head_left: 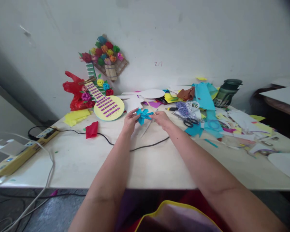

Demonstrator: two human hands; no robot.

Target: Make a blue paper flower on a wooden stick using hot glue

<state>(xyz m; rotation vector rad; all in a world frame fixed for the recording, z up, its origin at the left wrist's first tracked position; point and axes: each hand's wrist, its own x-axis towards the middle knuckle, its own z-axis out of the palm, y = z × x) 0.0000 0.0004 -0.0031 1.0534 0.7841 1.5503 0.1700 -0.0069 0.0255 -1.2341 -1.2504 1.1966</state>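
Observation:
Between my two hands, above the middle of the table, is a blue crepe paper flower (142, 116) with pointed petals. My left hand (130, 121) pinches its left side between thumb and fingers. At its right side, my right hand (160, 118) is closed, and its fingertips meet the paper. A thin wooden stick (149, 104) slants up from behind the right fingers; how it is gripped is partly hidden. Below the flower, a slim pointed metal thing (146, 128) lies or hangs, too blurred to name.
A yellow paper guitar (109, 108) leans at the back left. A red paper piece (91, 130), black cable (149, 147) and power strip (24, 151) are to the left. Scissors (190, 122), string (183, 109), paper scraps (239, 124) and a green bottle (228, 92) crowd the right.

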